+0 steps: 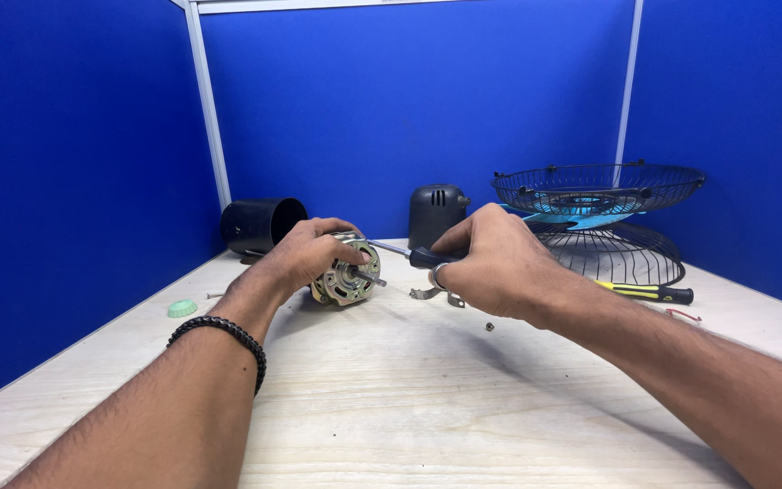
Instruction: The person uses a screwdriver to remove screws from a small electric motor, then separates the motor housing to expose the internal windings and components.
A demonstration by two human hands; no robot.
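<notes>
While your left hand point(305, 256) wraps over the top of a small fan motor point(347, 273) on the wooden table point(427, 398), your right hand point(491, 263) is closed around the dark handle of a screwdriver point(409, 254). The motor lies to the left of that grip, its short shaft pointing back toward you and to the right. The screwdriver's blade runs leftward to the motor's face (the tip seems to touch near the rim, though it is too small to be sure). Behind sit fan guards point(604, 204), a black cover point(436, 213) and a second screwdriver point(649, 292).
</notes>
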